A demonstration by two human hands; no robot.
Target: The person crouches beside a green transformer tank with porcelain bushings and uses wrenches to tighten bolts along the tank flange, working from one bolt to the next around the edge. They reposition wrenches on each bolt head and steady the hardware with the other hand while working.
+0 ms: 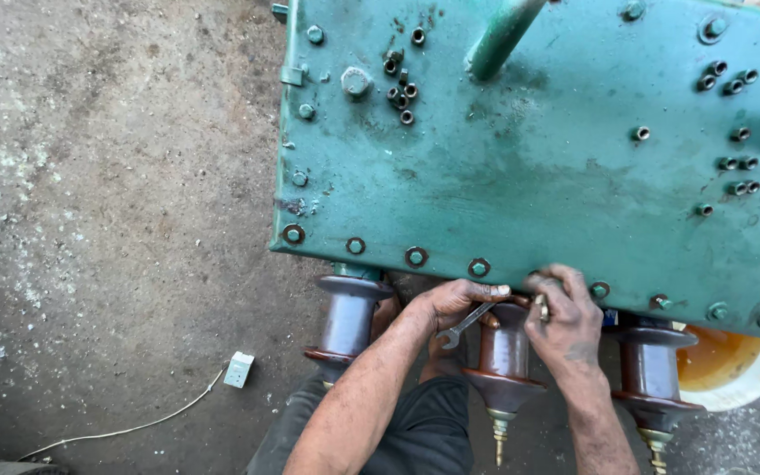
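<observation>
Rough, stained grey concrete floor (107,176) fills the left side, open and bare except a small pale rectangular plastic box (239,369) with a thin white cable (134,428) trailing left. A big green-painted steel cover plate (529,167), scuffed and oily, takes up the upper right; its near edge carries a row of rusty washered bolts (416,257), and loose small steel nuts (400,88) sit in clusters on top. A green tube handle (499,35) rises from the plate.

Three glossy brown ribbed ceramic insulators stick out below the near edge: left insulator (349,321), middle insulator (505,352), right insulator (648,365). The middle and right ones show brass threaded studs.

The left hand (455,303) is closed around a small steel open-ended spanner (465,324), lying across the top of the middle insulator, just under the plate edge. The right hand (565,321) is curled, fingers pinching a small brass fitting (542,307) at the plate edge, just right of the spanner. Tight room between the insulators.

A white plastic bucket of amber oil (736,361) sits far right, partly under the plate.
</observation>
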